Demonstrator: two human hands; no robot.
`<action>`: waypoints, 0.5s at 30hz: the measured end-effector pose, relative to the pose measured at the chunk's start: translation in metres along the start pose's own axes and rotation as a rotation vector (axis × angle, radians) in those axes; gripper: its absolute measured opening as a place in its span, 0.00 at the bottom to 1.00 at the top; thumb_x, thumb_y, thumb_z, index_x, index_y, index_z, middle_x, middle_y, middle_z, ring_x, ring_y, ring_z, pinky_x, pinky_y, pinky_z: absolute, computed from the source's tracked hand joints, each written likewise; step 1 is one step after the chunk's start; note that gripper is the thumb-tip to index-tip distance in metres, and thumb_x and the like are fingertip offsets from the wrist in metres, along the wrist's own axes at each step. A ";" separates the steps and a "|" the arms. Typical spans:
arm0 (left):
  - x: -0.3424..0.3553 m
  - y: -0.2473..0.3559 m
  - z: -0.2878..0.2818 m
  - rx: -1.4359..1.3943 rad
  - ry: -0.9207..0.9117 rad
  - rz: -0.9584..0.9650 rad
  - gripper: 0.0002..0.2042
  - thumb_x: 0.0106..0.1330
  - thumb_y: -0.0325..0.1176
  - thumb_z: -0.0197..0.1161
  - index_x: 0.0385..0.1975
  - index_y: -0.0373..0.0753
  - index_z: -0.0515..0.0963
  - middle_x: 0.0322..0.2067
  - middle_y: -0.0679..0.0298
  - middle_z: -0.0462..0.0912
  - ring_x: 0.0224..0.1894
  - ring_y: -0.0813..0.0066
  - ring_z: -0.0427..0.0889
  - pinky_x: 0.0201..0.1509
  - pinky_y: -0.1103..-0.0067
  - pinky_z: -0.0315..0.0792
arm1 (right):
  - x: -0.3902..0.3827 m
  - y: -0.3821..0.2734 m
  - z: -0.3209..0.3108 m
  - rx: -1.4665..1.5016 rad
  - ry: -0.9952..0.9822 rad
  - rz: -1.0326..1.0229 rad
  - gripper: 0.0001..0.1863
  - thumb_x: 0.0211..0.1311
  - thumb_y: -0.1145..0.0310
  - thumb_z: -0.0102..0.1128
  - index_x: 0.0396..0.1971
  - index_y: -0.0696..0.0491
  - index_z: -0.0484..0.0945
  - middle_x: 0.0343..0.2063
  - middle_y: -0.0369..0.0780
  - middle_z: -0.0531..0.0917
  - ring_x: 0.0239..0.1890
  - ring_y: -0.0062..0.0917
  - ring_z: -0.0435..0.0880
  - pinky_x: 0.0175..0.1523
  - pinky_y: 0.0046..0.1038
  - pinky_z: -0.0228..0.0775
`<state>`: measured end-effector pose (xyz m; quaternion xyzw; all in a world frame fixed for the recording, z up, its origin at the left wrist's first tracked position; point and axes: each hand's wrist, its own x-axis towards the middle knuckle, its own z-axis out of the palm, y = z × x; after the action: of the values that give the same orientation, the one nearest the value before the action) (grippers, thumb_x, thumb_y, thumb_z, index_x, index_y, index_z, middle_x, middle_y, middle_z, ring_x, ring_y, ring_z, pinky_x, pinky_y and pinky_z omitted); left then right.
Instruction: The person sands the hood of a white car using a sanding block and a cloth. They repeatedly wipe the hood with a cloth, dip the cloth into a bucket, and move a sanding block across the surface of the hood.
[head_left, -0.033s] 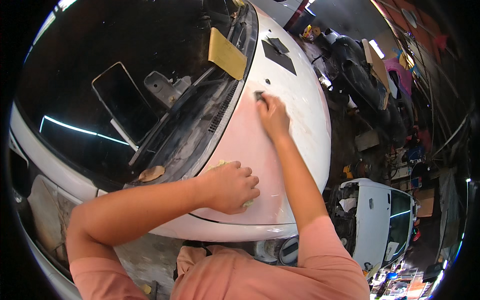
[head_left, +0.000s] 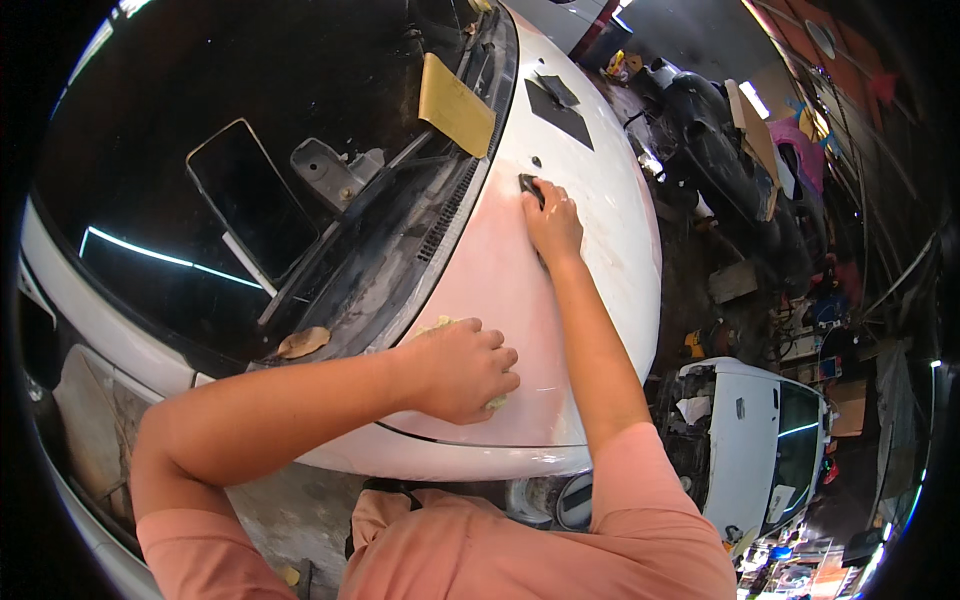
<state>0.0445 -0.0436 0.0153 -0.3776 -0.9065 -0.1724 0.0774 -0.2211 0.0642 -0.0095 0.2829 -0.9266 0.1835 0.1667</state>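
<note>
Left arm (head_left: 290, 415): sharply bent, lying at 8 o'clock on my feed. Left hand (head_left: 462, 372): 6 o'clock, palm down, fingers curled. Right arm (head_left: 598, 350): extended toward 11 o'clock. Right hand (head_left: 555, 222): 1 o'clock, fingers bent, gripping.

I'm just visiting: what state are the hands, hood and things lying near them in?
Left hand: closed over a yellowish cloth, partly hidden
Right hand: gripping a dark pad on the hood
Hood: patchy pink and white
Black sheets: lying on the hood, overlapping
Yellow sheet: tilted, at the windshield's base
Leaf: brown, curled
</note>
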 end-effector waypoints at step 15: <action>-0.013 -0.004 0.001 -0.030 0.009 -0.076 0.14 0.64 0.47 0.68 0.36 0.42 0.85 0.39 0.60 0.86 0.45 0.58 0.85 0.49 0.63 0.78 | -0.061 -0.023 0.024 0.063 0.084 -0.147 0.18 0.70 0.61 0.62 0.56 0.50 0.85 0.53 0.47 0.86 0.54 0.47 0.83 0.60 0.49 0.78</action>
<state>0.0513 -0.0544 0.0094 -0.3431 -0.9172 -0.1906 0.0689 -0.1648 0.0640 -0.0496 0.3475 -0.8891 0.2116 0.2097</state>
